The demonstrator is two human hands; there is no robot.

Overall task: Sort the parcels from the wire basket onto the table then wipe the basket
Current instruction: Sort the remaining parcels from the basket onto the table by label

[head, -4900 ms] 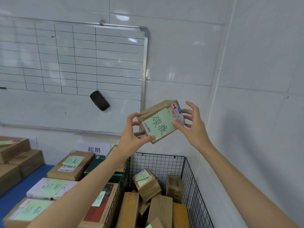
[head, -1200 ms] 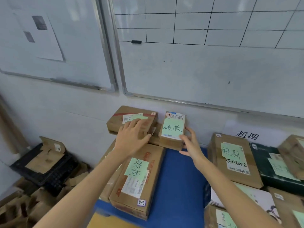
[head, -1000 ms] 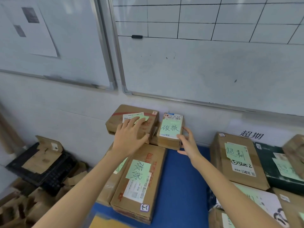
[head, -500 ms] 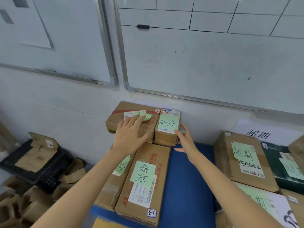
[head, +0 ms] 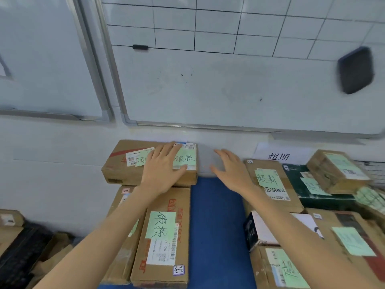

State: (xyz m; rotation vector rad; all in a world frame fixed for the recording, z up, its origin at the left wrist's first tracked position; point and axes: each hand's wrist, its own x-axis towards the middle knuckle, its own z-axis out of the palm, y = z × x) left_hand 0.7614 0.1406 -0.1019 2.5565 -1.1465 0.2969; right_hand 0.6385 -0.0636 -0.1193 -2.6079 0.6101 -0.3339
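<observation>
Only one view here: a wide-angle head cam, looking forward and down onto the blue table that sits against the wall. It's pretty close in, parcels filling the lower half, and it's tipped up enough that the gridded whiteboard takes most of the top half.

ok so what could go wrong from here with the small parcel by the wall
The left hand lies flat on the small parcel, partly over its green note; pulling away could drag the note loose. Nothing props the parcel's right side, so a nudge might shift it onto the bare blue table. The right hand hovers open, not steadying it.
</observation>
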